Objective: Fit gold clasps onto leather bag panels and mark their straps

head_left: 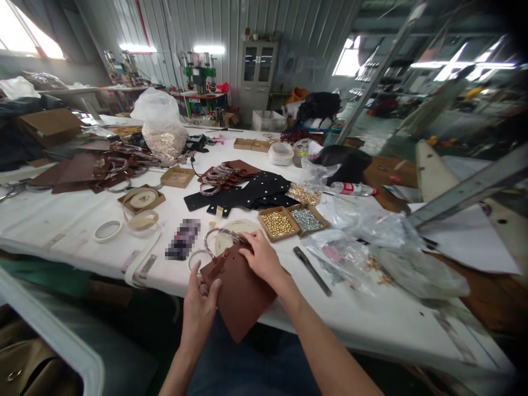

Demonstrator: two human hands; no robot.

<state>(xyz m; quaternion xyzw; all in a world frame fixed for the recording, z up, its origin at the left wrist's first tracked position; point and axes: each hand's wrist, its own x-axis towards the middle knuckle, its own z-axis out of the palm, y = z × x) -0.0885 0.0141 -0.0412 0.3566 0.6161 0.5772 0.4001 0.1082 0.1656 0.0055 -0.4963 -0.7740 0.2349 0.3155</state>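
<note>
A brown leather piece (245,291) with small holes and a strap hangs partly over the table's front edge. My left hand (201,300) holds its left edge, thumb on the front and fingers behind. On its upper right edge lies my right hand (262,256), closed on the leather near a round, wrapped handle (212,236). The fingertips of my right hand are partly hidden at the handle's end. A white tape roll (108,231) lies to the left, and a dark flat tool (312,270) to the right.
Boxes of gold studs (277,224) and silver studs (306,219) stand beyond my right hand. Black punched strips (256,192) and brown pieces with handles (235,171) lie farther back. Plastic bags (342,253) cover the right side. A white-rimmed bin (61,335) is at lower left.
</note>
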